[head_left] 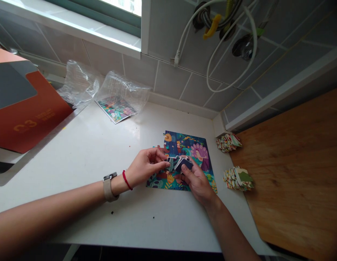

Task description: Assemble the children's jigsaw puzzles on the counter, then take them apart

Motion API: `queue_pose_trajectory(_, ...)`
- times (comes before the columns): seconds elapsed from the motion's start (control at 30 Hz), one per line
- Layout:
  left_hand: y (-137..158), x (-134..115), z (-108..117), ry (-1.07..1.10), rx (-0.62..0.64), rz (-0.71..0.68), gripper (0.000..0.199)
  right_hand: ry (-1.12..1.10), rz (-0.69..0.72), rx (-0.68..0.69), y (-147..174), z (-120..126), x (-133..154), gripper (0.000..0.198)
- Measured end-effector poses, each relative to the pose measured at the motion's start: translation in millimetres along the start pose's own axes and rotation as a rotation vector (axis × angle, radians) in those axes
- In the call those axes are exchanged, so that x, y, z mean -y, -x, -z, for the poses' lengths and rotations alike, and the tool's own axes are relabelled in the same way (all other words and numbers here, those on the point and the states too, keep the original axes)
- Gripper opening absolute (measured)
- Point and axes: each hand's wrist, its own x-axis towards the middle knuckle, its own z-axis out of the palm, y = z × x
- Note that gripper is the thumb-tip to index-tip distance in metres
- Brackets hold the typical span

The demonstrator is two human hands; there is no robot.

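Observation:
A colourful jigsaw puzzle [179,139], partly put together, lies on the white table, with a stepped left edge. Over its middle, my right hand [197,177] is closed around a small stack of puzzle pieces [184,164], thumb on top. My left hand [148,165], wearing a watch and a red cord at the wrist, pinches a dark green-patterned puzzle piece [171,163] between thumb and finger, right beside the stack. Part of the puzzle is hidden under both hands.
Two piles of puzzle pieces [239,178] stand at the right, by a wooden board [290,163]. At the back left lie a picture sheet [116,110] and clear plastic bags [125,87]. An orange box [46,116] stands far left. A white cable [209,76] hangs from the wall.

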Motion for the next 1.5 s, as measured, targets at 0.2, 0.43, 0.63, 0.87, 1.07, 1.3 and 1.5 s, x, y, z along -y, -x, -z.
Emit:
queue_pose_trajectory(0.2, -3, 0, 2, 0.019, 0.009, -0.033, 0.031, 0.031, 0.031, 0.007, 1, -1, 0, 0.051)
queue_pose_trajectory(0.43, -21, -6, 33, -0.140, -0.042, -0.034, 0.028, -0.125, 0.055, -0.064, 0, 1, 8, 0.038)
queue_pose_trajectory(0.63, -47, -2, 63, -0.585, -0.240, -0.302, 0.022, -0.154, 0.106, -0.121, -2, 3, 12, 0.039)
queue_pose_trajectory(0.87, -60, 9, 67, -0.885, -0.260, -0.325, 0.021, -0.174, 0.097, -0.123, -2, 5, 14, 0.044)
queue_pose_trajectory(1.07, -58, 12, 62, -1.097, -0.233, -0.442, 0.026, -0.178, 0.090, -0.134, -2, 6, 14, 0.042)
queue_pose_trajectory(1.3, -57, 12, 64, -1.130, 0.040, -0.745, 0.027, -0.189, 0.100, -0.112, -2, 7, 15, 0.042)
queue_pose_trajectory(1.5, -56, 14, 66, -1.180, 0.012, -0.731, 0.024, -0.205, 0.111, -0.104, -5, 10, 12, 0.037)
